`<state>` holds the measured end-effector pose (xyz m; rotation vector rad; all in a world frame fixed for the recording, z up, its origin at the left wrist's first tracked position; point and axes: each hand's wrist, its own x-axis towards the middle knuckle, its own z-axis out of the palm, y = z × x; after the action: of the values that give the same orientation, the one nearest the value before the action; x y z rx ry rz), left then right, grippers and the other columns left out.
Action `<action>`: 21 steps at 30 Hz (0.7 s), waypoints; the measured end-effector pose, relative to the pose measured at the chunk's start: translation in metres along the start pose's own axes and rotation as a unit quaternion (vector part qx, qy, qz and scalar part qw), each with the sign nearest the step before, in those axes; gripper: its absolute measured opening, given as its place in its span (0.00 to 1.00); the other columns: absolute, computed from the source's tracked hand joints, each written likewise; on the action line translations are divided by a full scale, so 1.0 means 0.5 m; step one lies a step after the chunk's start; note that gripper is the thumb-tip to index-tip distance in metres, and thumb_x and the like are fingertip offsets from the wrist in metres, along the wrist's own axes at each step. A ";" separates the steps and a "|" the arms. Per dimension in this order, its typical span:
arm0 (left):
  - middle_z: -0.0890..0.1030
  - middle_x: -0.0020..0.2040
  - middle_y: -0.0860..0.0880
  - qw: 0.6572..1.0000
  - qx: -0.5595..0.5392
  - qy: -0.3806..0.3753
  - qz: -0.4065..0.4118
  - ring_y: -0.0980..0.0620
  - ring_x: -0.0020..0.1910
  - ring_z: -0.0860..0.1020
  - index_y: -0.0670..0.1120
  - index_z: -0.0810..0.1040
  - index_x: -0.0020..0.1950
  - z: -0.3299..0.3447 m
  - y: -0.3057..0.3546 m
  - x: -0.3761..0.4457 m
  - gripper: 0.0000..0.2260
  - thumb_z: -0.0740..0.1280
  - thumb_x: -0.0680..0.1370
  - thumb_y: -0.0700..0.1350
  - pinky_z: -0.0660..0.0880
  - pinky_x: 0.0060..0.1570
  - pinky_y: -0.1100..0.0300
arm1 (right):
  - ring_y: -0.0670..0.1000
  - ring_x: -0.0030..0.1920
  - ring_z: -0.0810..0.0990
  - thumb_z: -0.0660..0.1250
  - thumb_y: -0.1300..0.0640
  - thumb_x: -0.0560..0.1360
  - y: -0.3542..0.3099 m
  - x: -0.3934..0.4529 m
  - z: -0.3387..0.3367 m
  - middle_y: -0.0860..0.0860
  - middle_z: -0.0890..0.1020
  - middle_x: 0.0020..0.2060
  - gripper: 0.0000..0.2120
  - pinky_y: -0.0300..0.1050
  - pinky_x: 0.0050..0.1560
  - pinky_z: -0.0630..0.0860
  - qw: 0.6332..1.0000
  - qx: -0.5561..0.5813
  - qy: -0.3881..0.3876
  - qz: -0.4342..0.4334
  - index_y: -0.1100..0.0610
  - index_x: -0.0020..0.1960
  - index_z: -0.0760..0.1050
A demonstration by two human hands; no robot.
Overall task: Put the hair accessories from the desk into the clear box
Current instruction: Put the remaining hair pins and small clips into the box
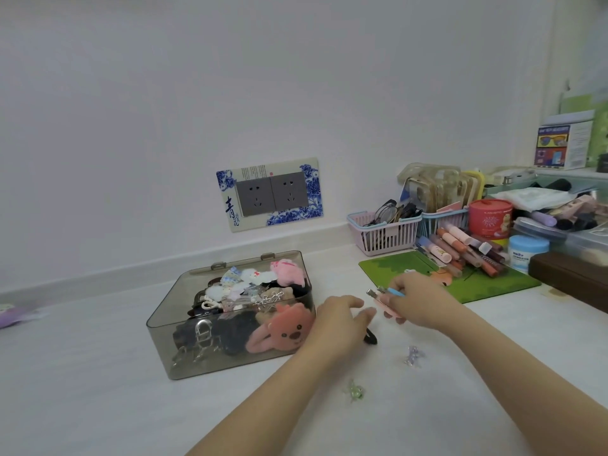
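Note:
The clear smoky box (164,343) stands on the white desk at centre left, full of plush clips, dark scrunchies and metal clips. My right hand (418,302) is to the right of the box, shut on a few hair clips (383,296): a pink one, a blue one and a metal tip show. My left hand (342,319) hovers open beside the box's right wall, fingers spread over a black hair clip (371,337) lying on the desk. A small purple clip (414,356) and a small green clip (354,391) lie loose nearer to me.
A green mat (493,284) with a pile of lip products lies at the right, behind it pink and blue baskets (385,232), a red tub (490,218) and a dark brown box (572,278). A purple item (13,314) lies at the far left. A wall socket is behind the box.

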<state>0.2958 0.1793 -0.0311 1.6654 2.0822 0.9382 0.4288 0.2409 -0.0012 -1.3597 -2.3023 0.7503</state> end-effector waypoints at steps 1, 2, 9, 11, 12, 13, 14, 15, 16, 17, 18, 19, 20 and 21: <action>0.73 0.67 0.48 1.000 0.010 -0.016 -0.005 0.51 0.67 0.70 0.46 0.73 0.67 0.006 -0.002 0.003 0.19 0.63 0.78 0.52 0.65 0.63 0.60 | 0.49 0.32 0.78 0.61 0.53 0.77 0.007 -0.001 0.007 0.51 0.85 0.38 0.11 0.39 0.35 0.70 1.000 0.025 -0.003 0.003 0.55 0.37 0.70; 0.73 0.68 0.47 0.999 0.021 -0.028 -0.011 0.50 0.68 0.68 0.46 0.73 0.67 0.012 -0.003 0.009 0.20 0.64 0.77 0.52 0.65 0.64 0.59 | 0.49 0.31 0.77 0.60 0.54 0.78 0.015 -0.001 0.011 0.52 0.85 0.37 0.12 0.40 0.36 0.71 0.999 0.040 -0.006 0.005 0.55 0.36 0.69; 0.77 0.41 0.52 1.000 0.007 -0.030 -0.003 0.56 0.39 0.74 0.46 0.81 0.54 0.025 -0.006 0.028 0.11 0.71 0.72 0.39 0.69 0.36 0.68 | 0.48 0.28 0.75 0.61 0.54 0.77 0.033 -0.005 0.006 0.54 0.86 0.38 0.14 0.42 0.38 0.72 0.999 0.045 -0.015 0.000 0.55 0.33 0.70; 0.75 0.35 0.55 1.000 -0.020 -0.016 0.008 0.63 0.33 0.74 0.49 0.82 0.47 0.028 -0.005 0.023 0.10 0.70 0.71 0.35 0.68 0.33 0.73 | 0.47 0.27 0.75 0.61 0.55 0.77 0.033 -0.006 0.005 0.51 0.85 0.35 0.13 0.40 0.34 0.70 0.998 0.055 -0.013 -0.003 0.55 0.34 0.70; 0.75 0.33 0.56 0.999 -0.033 -0.007 0.010 0.64 0.29 0.74 0.50 0.82 0.44 0.029 -0.003 0.020 0.12 0.67 0.71 0.33 0.67 0.31 0.76 | 0.46 0.27 0.75 0.61 0.55 0.77 0.033 -0.007 0.004 0.49 0.83 0.33 0.13 0.39 0.32 0.69 0.998 0.064 -0.011 -0.004 0.55 0.35 0.69; 0.76 0.32 0.56 0.999 -0.047 0.000 0.010 0.64 0.27 0.74 0.50 0.82 0.42 0.028 0.000 0.016 0.14 0.64 0.72 0.31 0.67 0.29 0.76 | 0.46 0.27 0.75 0.61 0.54 0.77 0.033 -0.008 0.002 0.48 0.83 0.33 0.12 0.39 0.32 0.69 0.997 0.075 -0.011 -0.004 0.55 0.35 0.69; 0.77 0.31 0.55 0.998 -0.061 0.008 0.008 0.63 0.26 0.74 0.49 0.82 0.41 0.024 0.003 0.011 0.15 0.62 0.72 0.31 0.67 0.28 0.76 | 0.46 0.27 0.76 0.61 0.54 0.77 0.032 -0.010 0.000 0.48 0.82 0.33 0.12 0.39 0.32 0.68 0.996 0.088 -0.010 -0.003 0.55 0.36 0.69; 0.77 0.30 0.55 0.997 -0.079 0.014 0.006 0.62 0.27 0.73 0.48 0.83 0.40 0.020 0.006 0.008 0.15 0.61 0.72 0.31 0.68 0.28 0.76 | 0.46 0.28 0.76 0.61 0.54 0.78 0.032 -0.011 -0.003 0.48 0.82 0.34 0.11 0.39 0.32 0.68 0.994 0.105 -0.009 -0.001 0.54 0.37 0.69; 0.78 0.30 0.54 0.995 -0.097 0.016 0.005 0.62 0.27 0.73 0.47 0.83 0.40 0.013 0.010 0.005 0.15 0.61 0.73 0.31 0.68 0.28 0.75 | 0.46 0.29 0.77 0.61 0.54 0.78 0.029 -0.014 -0.006 0.48 0.83 0.34 0.10 0.39 0.31 0.67 0.992 0.124 -0.007 -0.001 0.54 0.37 0.70; 0.78 0.30 0.53 0.994 -0.112 0.016 0.004 0.62 0.27 0.74 0.47 0.82 0.40 0.008 0.014 0.003 0.15 0.61 0.73 0.31 0.69 0.28 0.75 | 0.46 0.30 0.77 0.61 0.54 0.78 0.029 -0.015 -0.007 0.48 0.83 0.35 0.10 0.38 0.31 0.66 0.990 0.144 -0.006 -0.002 0.54 0.38 0.71; 0.78 0.31 0.53 0.992 -0.121 0.016 0.007 0.62 0.27 0.74 0.47 0.82 0.40 0.001 0.019 0.000 0.15 0.60 0.73 0.31 0.69 0.29 0.75 | 0.47 0.30 0.78 0.61 0.54 0.78 0.027 -0.017 -0.009 0.48 0.83 0.35 0.10 0.38 0.30 0.66 0.987 0.161 -0.006 -0.005 0.54 0.38 0.71; 0.78 0.31 0.53 0.991 -0.129 0.016 0.010 0.62 0.26 0.74 0.48 0.81 0.40 -0.003 0.024 -0.002 0.15 0.60 0.73 0.31 0.69 0.28 0.74 | 0.47 0.31 0.78 0.61 0.54 0.78 0.025 -0.018 -0.009 0.49 0.83 0.35 0.10 0.37 0.30 0.66 0.984 0.178 -0.007 -0.007 0.55 0.39 0.72; 0.78 0.31 0.53 0.990 -0.139 0.020 0.012 0.63 0.26 0.73 0.48 0.81 0.40 -0.011 0.028 -0.009 0.15 0.61 0.73 0.31 0.69 0.28 0.74 | 0.46 0.31 0.78 0.61 0.55 0.78 0.019 -0.022 -0.007 0.49 0.83 0.35 0.10 0.38 0.30 0.66 0.981 0.196 -0.011 -0.010 0.55 0.39 0.72; 0.78 0.30 0.53 0.988 -0.152 0.025 0.014 0.64 0.25 0.73 0.47 0.82 0.40 -0.019 0.032 -0.015 0.14 0.61 0.73 0.31 0.68 0.27 0.74 | 0.46 0.30 0.78 0.61 0.55 0.78 0.013 -0.024 -0.005 0.49 0.83 0.34 0.09 0.38 0.30 0.67 0.976 0.216 -0.014 -0.015 0.56 0.40 0.73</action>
<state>0.3039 0.1712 -0.0146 1.5292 1.8366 1.2482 0.4404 0.2334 -0.0038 -1.1155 -2.0139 1.1825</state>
